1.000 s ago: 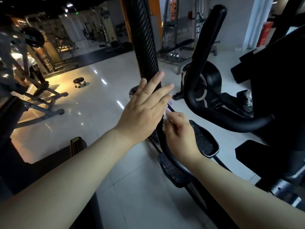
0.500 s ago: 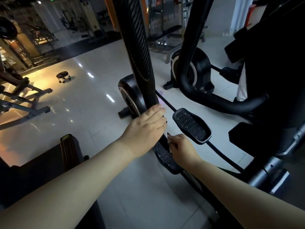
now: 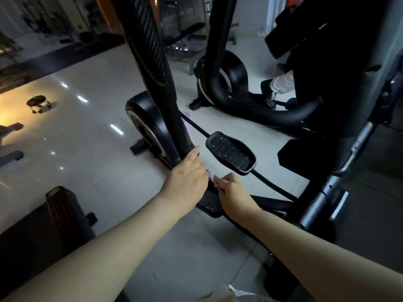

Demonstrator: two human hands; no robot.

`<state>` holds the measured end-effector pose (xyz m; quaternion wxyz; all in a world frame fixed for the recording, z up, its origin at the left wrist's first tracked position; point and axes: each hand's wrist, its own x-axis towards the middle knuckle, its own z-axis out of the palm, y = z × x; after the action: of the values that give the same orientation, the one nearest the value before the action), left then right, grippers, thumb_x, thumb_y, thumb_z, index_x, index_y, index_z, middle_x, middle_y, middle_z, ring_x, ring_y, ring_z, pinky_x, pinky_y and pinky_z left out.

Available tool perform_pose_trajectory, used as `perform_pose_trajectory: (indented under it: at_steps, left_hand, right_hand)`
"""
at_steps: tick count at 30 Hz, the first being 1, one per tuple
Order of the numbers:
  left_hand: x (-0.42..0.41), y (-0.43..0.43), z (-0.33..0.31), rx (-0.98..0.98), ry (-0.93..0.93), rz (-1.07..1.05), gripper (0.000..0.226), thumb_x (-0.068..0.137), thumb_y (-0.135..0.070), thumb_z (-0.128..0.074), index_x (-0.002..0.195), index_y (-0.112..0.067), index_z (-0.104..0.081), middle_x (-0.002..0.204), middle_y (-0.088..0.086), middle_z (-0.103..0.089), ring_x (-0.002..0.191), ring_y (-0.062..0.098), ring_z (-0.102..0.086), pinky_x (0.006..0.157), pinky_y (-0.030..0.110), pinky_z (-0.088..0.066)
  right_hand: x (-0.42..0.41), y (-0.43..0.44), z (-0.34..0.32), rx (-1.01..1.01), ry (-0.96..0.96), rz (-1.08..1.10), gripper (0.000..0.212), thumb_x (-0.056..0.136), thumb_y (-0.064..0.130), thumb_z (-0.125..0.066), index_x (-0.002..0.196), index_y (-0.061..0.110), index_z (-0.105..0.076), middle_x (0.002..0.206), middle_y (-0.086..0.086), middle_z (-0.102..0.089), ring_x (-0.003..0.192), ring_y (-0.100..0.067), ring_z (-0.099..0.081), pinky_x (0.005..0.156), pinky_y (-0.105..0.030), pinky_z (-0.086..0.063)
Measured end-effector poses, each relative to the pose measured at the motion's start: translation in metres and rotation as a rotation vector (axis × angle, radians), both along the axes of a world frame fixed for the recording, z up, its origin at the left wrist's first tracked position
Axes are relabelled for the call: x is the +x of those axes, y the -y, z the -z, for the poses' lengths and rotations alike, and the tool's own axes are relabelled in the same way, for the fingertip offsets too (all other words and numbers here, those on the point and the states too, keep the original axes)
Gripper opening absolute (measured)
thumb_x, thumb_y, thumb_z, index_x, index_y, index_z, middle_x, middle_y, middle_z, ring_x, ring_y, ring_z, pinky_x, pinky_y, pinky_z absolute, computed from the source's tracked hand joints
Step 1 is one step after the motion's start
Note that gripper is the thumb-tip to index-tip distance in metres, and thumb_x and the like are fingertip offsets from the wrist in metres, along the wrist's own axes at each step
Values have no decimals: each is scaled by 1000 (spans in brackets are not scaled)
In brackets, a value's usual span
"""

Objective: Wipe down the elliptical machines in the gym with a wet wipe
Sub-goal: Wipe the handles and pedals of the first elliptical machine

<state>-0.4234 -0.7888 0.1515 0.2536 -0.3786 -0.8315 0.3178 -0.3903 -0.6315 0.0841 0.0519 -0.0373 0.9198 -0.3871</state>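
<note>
A black elliptical machine stands before me, its ribbed swing arm (image 3: 152, 68) running down to the near pedal (image 3: 210, 203). My left hand (image 3: 187, 177) rests against the bottom of that arm, index finger straight, the other fingers hidden behind it. My right hand (image 3: 232, 190) pinches a small white wet wipe (image 3: 212, 177) against the arm's lower end, just above the near pedal. The far pedal (image 3: 232, 152) is raised to the right of my hands. The flywheel housing (image 3: 145, 125) sits behind the arm.
A second elliptical (image 3: 222, 75) stands behind, with a person's shoe and trouser leg (image 3: 277, 86) on its pedal. The machine's grey post (image 3: 322, 192) rises at right. A dark bench (image 3: 48, 225) lies at lower left, a small wheeled stool (image 3: 38, 103) on the glossy tile floor.
Both hands have slid down the swing arm from its middle to its bottom end by the pedal. My view has tipped downward with them.
</note>
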Motion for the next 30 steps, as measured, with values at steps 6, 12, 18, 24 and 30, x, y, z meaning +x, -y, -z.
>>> perform_pose_trajectory:
  at_steps: [6,12,18,24,30]
  left_hand:
    - [4,-18,41,70,315,-100,61,75,0,-19,91,-11,-77,79,0,-67,90,25,-67,122,44,-22]
    - [5,-46,64,110,567,-93,48,76,-11,-40,106,-10,-77,97,3,-74,93,24,-70,109,37,-41]
    - [8,-68,75,141,681,-119,50,98,-5,-46,147,-7,-43,150,8,-48,142,26,-41,124,40,-16]
    - [18,-79,93,255,753,-53,47,104,-8,-40,151,-7,-39,156,11,-41,148,27,-32,127,42,-6]
    - [22,-75,105,332,811,-37,52,107,-11,-35,158,-8,-27,166,12,-25,156,25,-16,126,39,5]
  right_hand:
    - [16,-43,15,352,118,11,61,97,6,-53,154,18,-38,128,-10,-40,123,-31,-43,105,-39,-42]
    - [28,-62,13,502,115,-44,65,98,-1,-41,159,16,-27,134,-14,-36,124,-33,-40,106,-39,-39]
    - [38,-121,3,692,287,59,52,101,5,-43,150,20,-44,130,-14,-39,124,-34,-42,106,-43,-41]
    - [44,-120,0,712,280,149,52,96,-4,-48,144,14,-49,127,-15,-41,120,-34,-43,101,-42,-44]
    - [55,-96,18,498,117,145,49,91,-4,-41,135,12,-55,122,-10,-44,115,-33,-50,98,-40,-46]
